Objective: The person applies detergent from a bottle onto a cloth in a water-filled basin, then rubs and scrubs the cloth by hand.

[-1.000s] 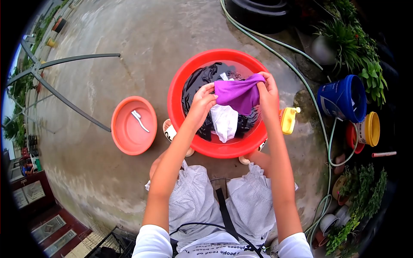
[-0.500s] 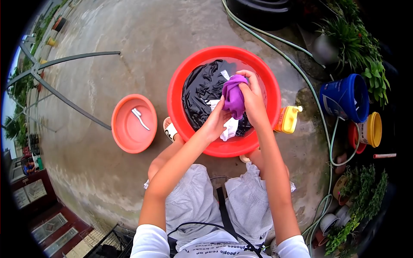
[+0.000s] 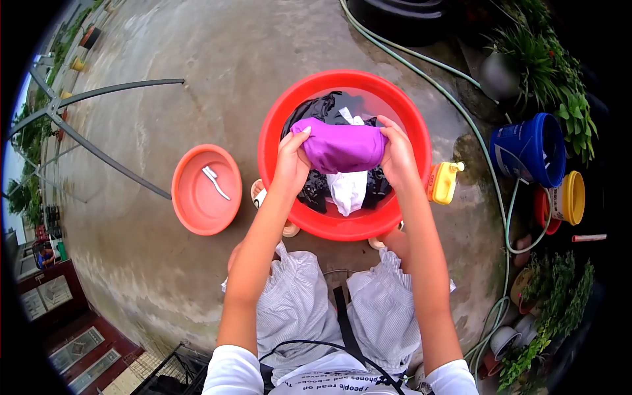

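Observation:
A purple cloth (image 3: pixel 345 149) is stretched sideways between my two hands, above the big red basin (image 3: pixel 342 228). My left hand (image 3: pixel 294 157) pinches its left end, thumb on top. Its right end is gripped by my right hand (image 3: pixel 397 153), with some fingers raised behind the edge. What kind of garment it is I cannot make out. Below it in the basin lie wet black clothing (image 3: pixel 315 191) and a white cloth (image 3: pixel 347 192), in water that shows at the upper right.
On the left stands a smaller pink basin (image 3: pixel 191 210) holding a white-handled brush (image 3: pixel 216 182). A yellow bottle (image 3: pixel 445 183) is right of the red basin. A green hose (image 3: pixel 490 171) runs down the right side past a blue bucket (image 3: pixel 523 148) and potted plants.
The purple cloth was bunched up between my hands. Now my hands have moved apart and the cloth is spread wide, with my left hand farther left and higher.

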Motion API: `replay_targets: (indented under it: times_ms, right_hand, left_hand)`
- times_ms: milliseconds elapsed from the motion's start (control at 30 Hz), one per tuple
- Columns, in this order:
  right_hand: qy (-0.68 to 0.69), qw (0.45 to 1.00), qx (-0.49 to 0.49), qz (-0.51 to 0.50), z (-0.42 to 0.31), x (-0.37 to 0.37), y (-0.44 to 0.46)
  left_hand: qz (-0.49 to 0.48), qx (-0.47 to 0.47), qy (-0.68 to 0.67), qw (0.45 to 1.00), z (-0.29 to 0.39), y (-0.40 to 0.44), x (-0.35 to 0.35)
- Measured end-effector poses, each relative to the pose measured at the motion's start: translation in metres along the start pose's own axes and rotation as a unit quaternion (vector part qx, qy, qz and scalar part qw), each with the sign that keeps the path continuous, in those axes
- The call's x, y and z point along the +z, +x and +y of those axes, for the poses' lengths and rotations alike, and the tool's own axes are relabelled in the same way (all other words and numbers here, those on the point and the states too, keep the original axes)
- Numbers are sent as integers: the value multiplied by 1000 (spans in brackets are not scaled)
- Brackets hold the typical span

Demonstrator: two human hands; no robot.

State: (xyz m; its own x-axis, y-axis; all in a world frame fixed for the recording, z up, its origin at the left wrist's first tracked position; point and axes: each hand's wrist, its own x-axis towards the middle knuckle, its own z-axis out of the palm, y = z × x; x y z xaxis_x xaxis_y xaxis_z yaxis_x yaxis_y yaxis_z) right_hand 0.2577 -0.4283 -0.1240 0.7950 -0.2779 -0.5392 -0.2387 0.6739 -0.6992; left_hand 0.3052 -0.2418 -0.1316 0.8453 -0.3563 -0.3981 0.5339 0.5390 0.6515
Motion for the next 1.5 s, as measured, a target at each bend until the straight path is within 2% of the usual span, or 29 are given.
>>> replay_targets:
  times_ms: [33,133,267,367,400,433,500,533,633,700,800,900,933,1000,1033,1100,1200,1233,1333,1433,1500]
  right_hand:
    - [-21,1000,12,-3,3,0,1]
    - [-42,999,26,-10,6,5,-4]
    - [-16,999,49,6,5,-1,-3]
    - [-76,993,67,-58,4,-18,5]
    - [-109,991,60,-38,1,-10,-2]
    - [-221,974,-31,-27,8,-13,2]
    - [-430,878,-209,-3,20,-16,11]
    - [-451,862,-232,10,18,-14,7]
    - [-418,871,-256,-21,4,-7,2]
    - [-375,896,-238,29,-2,-8,6]
    - [-268,933,-236,41,-14,-13,5]
    - [-137,977,-155,56,-16,-17,4]
    - [-47,991,-118,51,-16,-20,6]
    - [45,996,-57,53,-17,-26,9]
    - [92,994,-26,54,-18,-30,11]
    - [165,981,97,-36,-13,-39,19]
    - [247,932,236,-120,0,-34,19]
    - [214,941,238,-113,6,-34,21]
    - [121,980,136,-76,9,-25,16]
    - [107,990,39,-84,1,-13,9]
    - [113,988,-17,-101,-3,-9,8]
  left_hand:
    - [4,-39,-42,998,4,2,-4]
    - [-19,-82,-118,989,13,4,-8]
    - [-69,-7,-44,997,20,0,-1]
    - [-110,36,32,993,23,-5,4]
    - [-91,46,57,993,22,-7,8]
    - [-94,53,79,991,22,-7,6]
    - [-102,68,122,985,19,-4,1]
    - [-90,74,129,985,19,-3,0]
    - [-56,91,152,983,23,0,0]
    - [1,126,197,972,26,0,1]
    - [42,175,244,953,32,-1,0]
    - [-9,163,268,950,32,2,-13]
    - [-25,153,218,964,32,1,-13]
    - [-58,132,116,983,35,-1,-11]
    - [-57,122,76,988,36,-2,-10]
    - [-58,102,-4,993,37,-1,-5]
    - [-81,93,-45,991,40,-3,2]
    - [-88,95,-59,990,40,-4,2]
    - [-116,79,-87,986,44,1,-11]
    - [14,51,-102,993,47,-5,-1]
    - [30,-27,-95,995,47,-5,-15]
